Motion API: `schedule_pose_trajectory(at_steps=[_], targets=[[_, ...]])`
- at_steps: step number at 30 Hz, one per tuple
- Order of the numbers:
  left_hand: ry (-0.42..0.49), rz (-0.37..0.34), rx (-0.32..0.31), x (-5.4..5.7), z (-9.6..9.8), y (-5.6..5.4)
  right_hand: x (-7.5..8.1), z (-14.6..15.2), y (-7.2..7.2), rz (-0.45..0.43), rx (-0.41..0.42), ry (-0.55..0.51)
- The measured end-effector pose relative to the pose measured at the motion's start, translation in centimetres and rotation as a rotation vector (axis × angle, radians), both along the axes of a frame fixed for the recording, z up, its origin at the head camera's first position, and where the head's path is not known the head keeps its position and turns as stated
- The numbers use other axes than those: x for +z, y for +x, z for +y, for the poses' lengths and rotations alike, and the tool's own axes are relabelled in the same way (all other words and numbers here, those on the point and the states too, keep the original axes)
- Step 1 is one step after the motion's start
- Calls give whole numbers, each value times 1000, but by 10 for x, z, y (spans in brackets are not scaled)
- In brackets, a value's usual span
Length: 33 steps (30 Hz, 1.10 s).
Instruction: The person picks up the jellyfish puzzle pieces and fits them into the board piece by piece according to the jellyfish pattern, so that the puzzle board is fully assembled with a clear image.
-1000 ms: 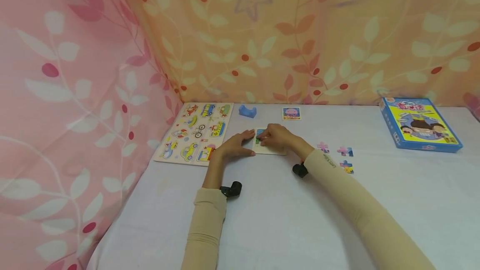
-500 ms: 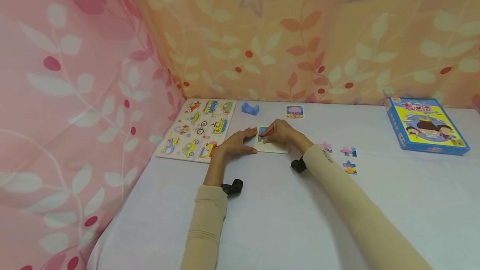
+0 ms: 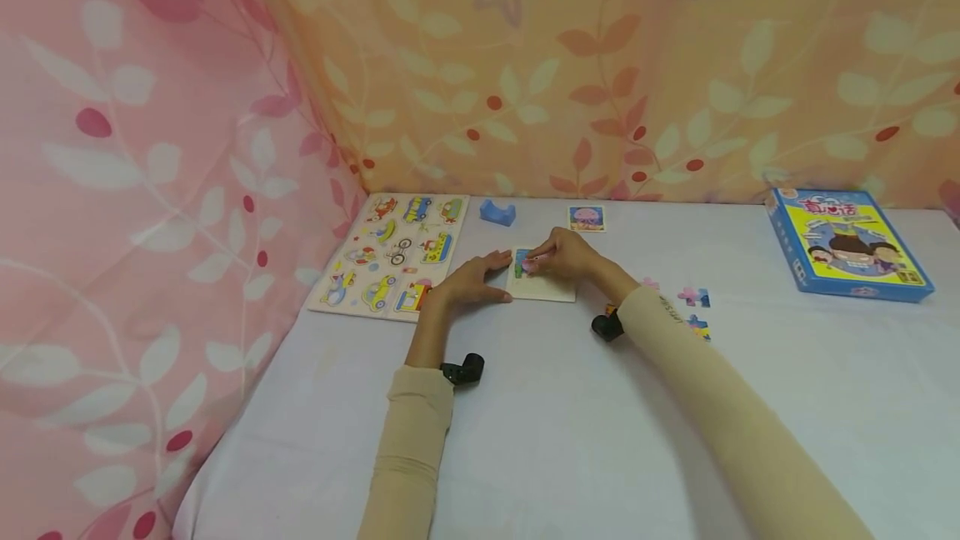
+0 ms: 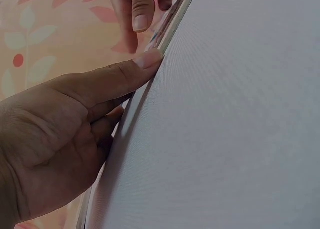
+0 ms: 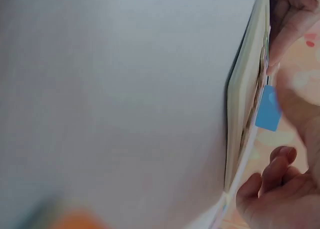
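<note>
A small cream puzzle board (image 3: 543,291) lies on the table, with a strip of blue and green picture at its left side. My left hand (image 3: 467,282) is spread along the board's left edge; in the left wrist view its thumb (image 4: 148,59) rests at the edge. Over the board, my right hand (image 3: 567,257) pinches a small pinkish jigsaw piece (image 3: 527,265) against the picture, mostly hidden by the fingers. Loose jigsaw pieces (image 3: 693,297) lie right of the board, some partly behind the right sleeve.
A wooden vehicle puzzle (image 3: 386,261) lies at the left. Behind the board are a blue plastic stand (image 3: 497,212) and a small jellyfish picture card (image 3: 586,218). A blue and yellow box (image 3: 851,244) sits far right. Patterned cloth (image 3: 450,107) hangs behind the table.
My right hand has shifted slightly to the right over the board, and its sleeve covers more of the loose pieces. My left hand stays at the board's left edge.
</note>
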<state>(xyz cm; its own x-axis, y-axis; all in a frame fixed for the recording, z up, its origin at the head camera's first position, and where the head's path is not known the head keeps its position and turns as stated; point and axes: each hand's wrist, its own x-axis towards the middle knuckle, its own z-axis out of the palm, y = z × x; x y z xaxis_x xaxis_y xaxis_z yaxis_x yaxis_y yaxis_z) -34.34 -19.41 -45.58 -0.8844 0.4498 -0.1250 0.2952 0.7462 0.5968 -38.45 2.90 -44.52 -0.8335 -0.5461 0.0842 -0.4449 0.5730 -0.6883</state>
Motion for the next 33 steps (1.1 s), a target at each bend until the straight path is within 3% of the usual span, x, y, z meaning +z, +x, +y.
schedule_pose_trajectory(at_steps=[7, 15, 26, 30, 33], targets=[[-4, -9, 27, 2, -1, 3, 5, -3, 7, 120, 6, 51], [2, -2, 6, 1, -1, 1, 7, -10, 13, 111, -73, 163], [6, 2, 18, 2, -1, 0, 10, -19, 18, 247, -55, 225], [22, -5, 2, 2, -1, 0, 8, -19, 15, 249, -27, 224], [25, 1, -1, 2, 0, 1, 8, -18, 11, 202, -18, 192]])
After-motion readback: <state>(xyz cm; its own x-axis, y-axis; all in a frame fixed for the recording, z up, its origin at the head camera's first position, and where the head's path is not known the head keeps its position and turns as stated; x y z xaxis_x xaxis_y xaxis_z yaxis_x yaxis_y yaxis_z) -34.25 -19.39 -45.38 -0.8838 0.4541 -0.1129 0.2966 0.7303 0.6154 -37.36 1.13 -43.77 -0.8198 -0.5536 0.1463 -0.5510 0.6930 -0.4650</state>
